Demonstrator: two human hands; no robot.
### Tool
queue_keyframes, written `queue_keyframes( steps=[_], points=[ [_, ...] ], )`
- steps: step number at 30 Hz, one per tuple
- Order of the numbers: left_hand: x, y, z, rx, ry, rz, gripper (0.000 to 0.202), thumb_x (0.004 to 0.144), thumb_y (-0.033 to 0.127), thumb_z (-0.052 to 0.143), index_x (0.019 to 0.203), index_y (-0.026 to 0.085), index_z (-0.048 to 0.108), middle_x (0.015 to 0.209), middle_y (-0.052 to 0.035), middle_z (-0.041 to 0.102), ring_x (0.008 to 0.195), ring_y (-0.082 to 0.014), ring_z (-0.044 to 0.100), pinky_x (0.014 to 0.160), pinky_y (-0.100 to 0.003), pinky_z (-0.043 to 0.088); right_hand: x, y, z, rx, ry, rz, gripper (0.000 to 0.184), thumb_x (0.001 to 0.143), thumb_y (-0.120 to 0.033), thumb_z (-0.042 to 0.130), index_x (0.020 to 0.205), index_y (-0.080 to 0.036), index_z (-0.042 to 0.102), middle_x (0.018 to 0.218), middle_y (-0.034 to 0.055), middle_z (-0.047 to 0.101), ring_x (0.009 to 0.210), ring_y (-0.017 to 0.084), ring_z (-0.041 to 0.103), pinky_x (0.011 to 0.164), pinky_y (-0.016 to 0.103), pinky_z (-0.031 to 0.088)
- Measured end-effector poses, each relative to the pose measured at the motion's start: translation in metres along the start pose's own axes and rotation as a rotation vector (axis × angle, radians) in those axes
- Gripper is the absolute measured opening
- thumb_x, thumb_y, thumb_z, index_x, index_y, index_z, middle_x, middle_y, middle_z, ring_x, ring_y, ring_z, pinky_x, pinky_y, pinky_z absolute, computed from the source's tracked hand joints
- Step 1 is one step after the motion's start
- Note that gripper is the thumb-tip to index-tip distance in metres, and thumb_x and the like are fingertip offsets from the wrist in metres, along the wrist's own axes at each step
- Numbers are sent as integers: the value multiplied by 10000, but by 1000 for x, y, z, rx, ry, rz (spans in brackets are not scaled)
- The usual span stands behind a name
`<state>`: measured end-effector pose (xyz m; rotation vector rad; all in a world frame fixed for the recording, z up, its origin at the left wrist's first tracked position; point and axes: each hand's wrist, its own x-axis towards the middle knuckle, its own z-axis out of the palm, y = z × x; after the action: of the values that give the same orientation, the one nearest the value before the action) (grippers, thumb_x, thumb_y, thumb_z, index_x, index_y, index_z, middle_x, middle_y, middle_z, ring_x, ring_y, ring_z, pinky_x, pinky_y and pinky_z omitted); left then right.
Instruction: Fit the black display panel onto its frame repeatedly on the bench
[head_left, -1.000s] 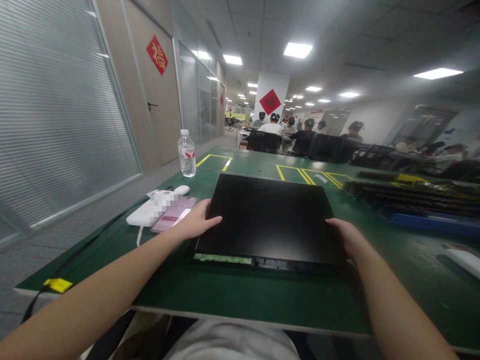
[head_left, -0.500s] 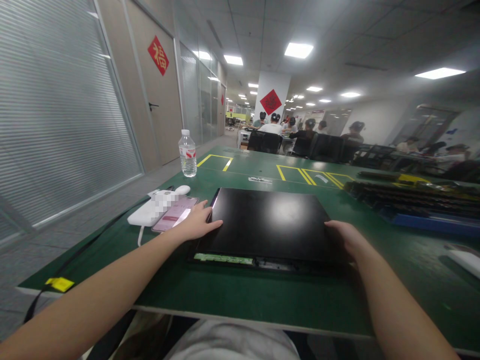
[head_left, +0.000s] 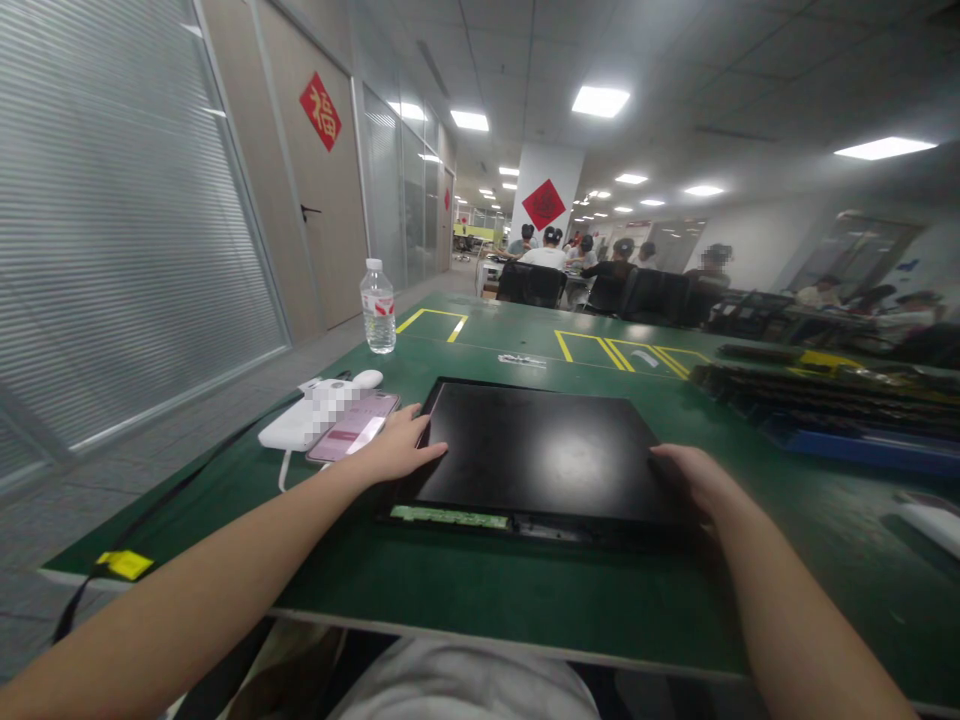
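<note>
A black LCD panel [head_left: 525, 450] with a glossy screen lies between my hands, over a dark frame [head_left: 585, 530] whose far and near edges show past it. Along the near side runs a narrow green circuit board [head_left: 450, 517]. My left hand [head_left: 401, 445] grips the panel's left edge, thumb on the surface and fingers along the side. At the opposite edge, my right hand [head_left: 697, 478] has its thumb on top; its other fingers are hidden underneath or beside the panel.
Left of the panel are a phone [head_left: 356, 425], a white power bank [head_left: 296, 425] with a cable and a water bottle [head_left: 378, 310]. Stacked dark panels [head_left: 802, 395] and a blue tray [head_left: 862, 450] stand right on the green table [head_left: 450, 590]. People sit in the background.
The panel's far edge has shifted slightly, and more of the dark frame shows behind it. The light reflection has slid down the screen. Both hands keep their hold.
</note>
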<state>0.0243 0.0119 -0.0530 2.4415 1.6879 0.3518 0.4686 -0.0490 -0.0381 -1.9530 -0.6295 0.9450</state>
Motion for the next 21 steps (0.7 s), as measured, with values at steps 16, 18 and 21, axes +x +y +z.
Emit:
queue_keyframes(
  steps=[16, 18, 21],
  points=[
    [1, -1, 5, 5, -1, -1, 744, 854, 575, 462, 1357, 30, 518, 1512, -287, 392, 1407, -401, 365, 1136, -486, 299, 13, 12, -5, 12, -200, -205, 142, 567, -182, 603, 704, -205, 637, 575, 24, 629, 524, 195, 585, 494, 297, 425],
    [0, 0, 5, -3, 3, -4, 740, 851, 569, 467, 1356, 29, 513, 1513, -289, 392, 1411, -399, 360, 1137, -495, 299, 15, 13, -5, 19, -218, -220, 180, 549, -168, 597, 720, -202, 643, 579, 23, 629, 522, 193, 584, 492, 293, 425],
    [0, 1, 5, 0, 13, 8, 738, 849, 560, 466, 1338, 10, 520, 1506, -296, 400, 1413, -389, 362, 1145, -483, 290, 15, 13, -5, 28, -233, -227, 241, 545, -164, 593, 773, -202, 659, 584, 18, 630, 513, 185, 576, 485, 284, 423]
  ],
)
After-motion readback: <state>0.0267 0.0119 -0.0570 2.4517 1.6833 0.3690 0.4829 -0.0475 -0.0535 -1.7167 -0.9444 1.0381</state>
